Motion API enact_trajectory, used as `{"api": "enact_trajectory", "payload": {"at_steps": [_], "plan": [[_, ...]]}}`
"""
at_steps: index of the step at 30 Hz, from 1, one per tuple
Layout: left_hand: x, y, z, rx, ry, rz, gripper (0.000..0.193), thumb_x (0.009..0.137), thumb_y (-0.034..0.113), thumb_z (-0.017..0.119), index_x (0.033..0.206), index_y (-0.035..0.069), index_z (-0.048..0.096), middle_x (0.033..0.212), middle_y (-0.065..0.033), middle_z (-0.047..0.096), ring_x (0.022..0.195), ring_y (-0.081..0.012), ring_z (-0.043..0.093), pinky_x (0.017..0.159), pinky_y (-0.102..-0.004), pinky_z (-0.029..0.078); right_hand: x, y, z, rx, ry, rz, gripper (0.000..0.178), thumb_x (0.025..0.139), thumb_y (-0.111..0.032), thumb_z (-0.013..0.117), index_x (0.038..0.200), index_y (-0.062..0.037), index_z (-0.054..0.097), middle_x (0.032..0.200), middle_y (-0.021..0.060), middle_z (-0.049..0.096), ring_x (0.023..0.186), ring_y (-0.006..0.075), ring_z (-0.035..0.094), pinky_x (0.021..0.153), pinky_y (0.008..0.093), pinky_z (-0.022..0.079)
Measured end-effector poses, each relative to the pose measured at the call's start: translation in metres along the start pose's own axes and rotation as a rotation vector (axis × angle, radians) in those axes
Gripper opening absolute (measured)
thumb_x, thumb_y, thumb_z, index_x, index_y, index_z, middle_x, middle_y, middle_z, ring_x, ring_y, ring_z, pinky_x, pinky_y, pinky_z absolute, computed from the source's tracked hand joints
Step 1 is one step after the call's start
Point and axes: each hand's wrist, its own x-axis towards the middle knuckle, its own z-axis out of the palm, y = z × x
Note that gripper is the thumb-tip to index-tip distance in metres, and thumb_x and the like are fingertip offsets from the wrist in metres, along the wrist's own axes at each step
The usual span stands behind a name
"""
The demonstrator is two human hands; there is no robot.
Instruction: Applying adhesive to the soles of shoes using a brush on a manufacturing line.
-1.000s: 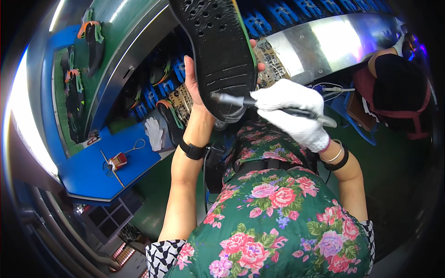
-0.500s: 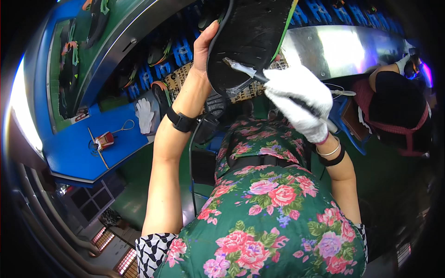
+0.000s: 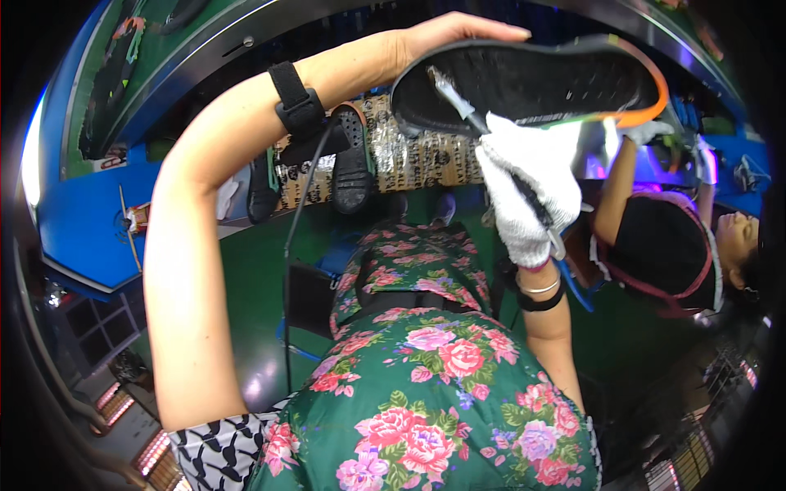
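Observation:
A black shoe sole (image 3: pixel 544 82) with an orange and green rim lies crosswise in front of me, its hollow face toward me. Bare, my left hand (image 3: pixel 458 31) holds it along the far edge, the fingers stretched out and partly hidden behind it. My right hand (image 3: pixel 532 180), in a white knit glove, is closed round the dark handle of a brush (image 3: pixel 455 98). The brush has a pale ferrule, and its tip rests over the sole's left end; whether it touches is hard to tell.
Beneath the sole stands a taped cardboard box (image 3: pixel 422 151); dark shoes (image 3: pixel 354 164) lie at its left. A blue table (image 3: pixel 78 225) is at the left. At the right a co-worker (image 3: pixel 659 250) reaches toward the curved line. A cable (image 3: pixel 288 270) hangs from my left wrist strap.
The sole has turned from upright to crosswise, its colored end now to the right. My left hand has moved to its far edge. The brush stays at the sole's same end.

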Motion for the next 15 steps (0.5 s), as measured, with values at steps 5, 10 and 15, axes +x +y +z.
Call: {"api": "enact_trajectory", "payload": {"at_steps": [5,10,15], "plan": [[-0.033,-0.018,0.000,-0.151,0.028,-0.002,0.033,0.095,0.032,0.066,0.105,0.002,0.073,0.095,-0.0124,0.076,0.078,-0.0203,0.075,0.076,-0.0334,0.063,-0.009,-0.025,-0.005,0.026,-0.056,-0.056,0.021,0.070,0.007,0.081,0.087,-0.0029,0.075,0.091,0.0142,0.075,0.084,0.0253,0.071,0.078,0.0349,0.056],[-0.061,-0.046,-0.022,-0.379,-0.081,0.153,0.034,0.100,0.031,0.059,0.110,0.000,0.071,0.104,-0.0147,0.075,0.086,-0.0233,0.074,0.080,-0.0355,0.062,-0.006,-0.031,-0.002,0.154,-0.132,-0.001,0.022,0.069,0.007,0.082,0.088,-0.0029,0.076,0.091,0.0133,0.075,0.082,0.0244,0.070,0.076,0.0340,0.056],[-0.059,-0.063,-0.035,-0.494,-0.169,0.255,0.036,0.100,0.029,0.058,0.113,-0.002,0.070,0.106,-0.0175,0.074,0.090,-0.0254,0.074,0.083,-0.0363,0.062,-0.006,-0.033,-0.005,0.152,-0.187,-0.065,0.024,0.072,0.002,0.082,0.094,-0.0049,0.077,0.096,0.0122,0.075,0.083,0.0249,0.071,0.074,0.0336,0.056]]}}
